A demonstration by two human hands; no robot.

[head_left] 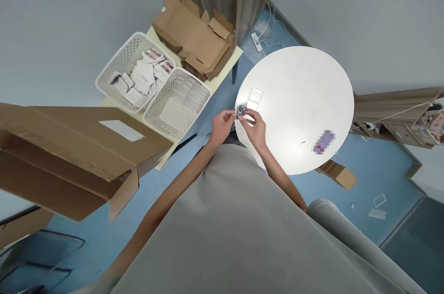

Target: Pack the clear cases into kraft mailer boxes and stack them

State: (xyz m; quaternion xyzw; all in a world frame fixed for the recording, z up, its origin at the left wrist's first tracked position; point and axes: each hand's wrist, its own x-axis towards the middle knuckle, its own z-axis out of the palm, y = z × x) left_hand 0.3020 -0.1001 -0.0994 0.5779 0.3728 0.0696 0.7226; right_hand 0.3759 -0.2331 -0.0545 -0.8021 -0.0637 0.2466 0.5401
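Observation:
Both hands meet at the near left edge of a round white table (298, 100). Between their fingertips is a small dark, shiny packet (241, 109), its print too small to read. My left hand (222, 125) pinches its left side, while my right hand (255, 128) grips it from the right with bent fingers. Just beyond the fingers, a clear plastic case (255, 95) lies open on the tabletop, partly hidden by the right hand.
On a side table to the left are a white basket of small packets (135, 72), a second basket with clear cases (176, 102) and stacked flat cardboard boxes (197, 35). A large open carton (69, 146) stands nearer. A blurred purple object (324, 142) lies on the round table.

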